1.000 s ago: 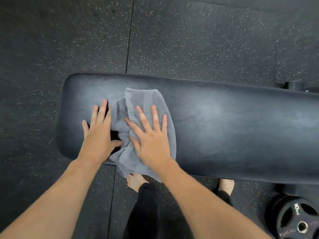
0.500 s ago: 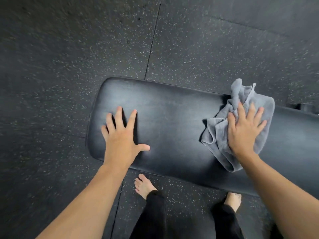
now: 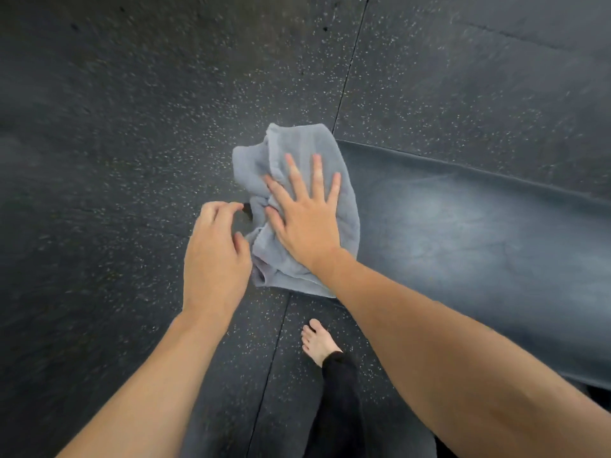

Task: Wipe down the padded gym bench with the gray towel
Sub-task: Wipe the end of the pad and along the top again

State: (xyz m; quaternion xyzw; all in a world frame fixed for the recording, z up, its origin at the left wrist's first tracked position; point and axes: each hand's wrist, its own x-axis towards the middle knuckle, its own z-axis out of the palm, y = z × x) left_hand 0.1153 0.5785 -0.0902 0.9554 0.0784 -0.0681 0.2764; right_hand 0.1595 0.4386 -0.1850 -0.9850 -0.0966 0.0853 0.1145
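The black padded bench runs from the middle of the view off to the right. A crumpled gray towel covers its left end. My right hand lies flat on the towel with fingers spread, pressing it onto the pad. My left hand hovers just left of the towel at the bench's end, fingers curled loosely, with nothing in it. The towel hides the bench's left edge.
Dark speckled rubber floor tiles surround the bench. My bare left foot and black trouser leg stand on the floor just in front of the bench.
My right hand swept the towel from the right part of the bench back to its left end. My left hand lifted off the pad and curled.
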